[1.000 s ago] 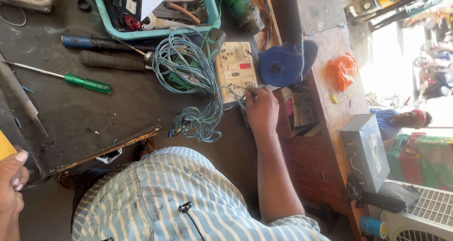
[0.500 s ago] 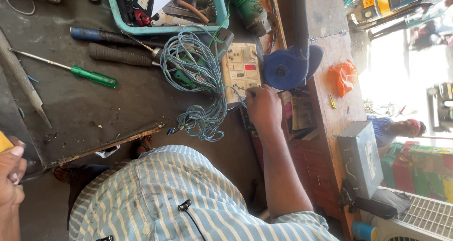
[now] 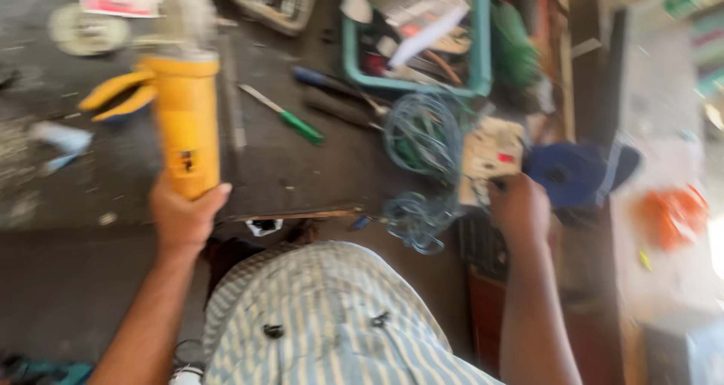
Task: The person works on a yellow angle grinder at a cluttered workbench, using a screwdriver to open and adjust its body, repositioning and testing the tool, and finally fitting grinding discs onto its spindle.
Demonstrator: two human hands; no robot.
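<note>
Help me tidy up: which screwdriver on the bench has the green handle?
The green-handled screwdriver lies alone on the dark bench top, slanted, nearest the yellow power tool. The other two have dark handles, one bluish, and lie closer to the teal basket.

yellow angle grinder upright, gripped at its base.

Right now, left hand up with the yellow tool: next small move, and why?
Probably set the yellow power tool down on the dark bench. The left hand grips only its rear end, while the right hand is busy at the white circuit board.
</note>
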